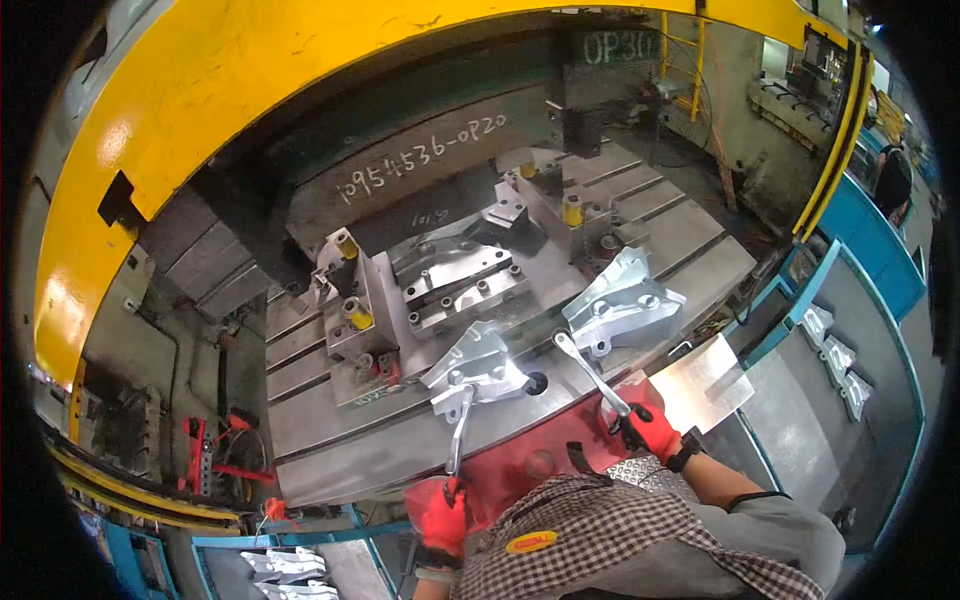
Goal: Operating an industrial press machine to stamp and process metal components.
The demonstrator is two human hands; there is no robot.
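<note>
My left hand (pixel 444 520), in a red glove, is closed around a long silver handled tool (pixel 460 440). Its far end meets a bent, stamped sheet-metal part (pixel 480 365) at the front of the press bed. My right hand (pixel 650 430), also gloved in red, grips a second silver handled tool (pixel 592 370) with a rounded head. That head is close to another stamped metal part (pixel 625 305), larger in view and farther right; whether they touch, I cannot tell.
Behind the parts a steel die (pixel 455 285) with yellow-topped posts sits on the slotted press bed (pixel 300 425). A yellow press frame (pixel 240 60) arches overhead. A red translucent panel (pixel 520 470) lies before me. Blue-framed tables hold stamped parts right (pixel 838 355) and lower left (pixel 290 570).
</note>
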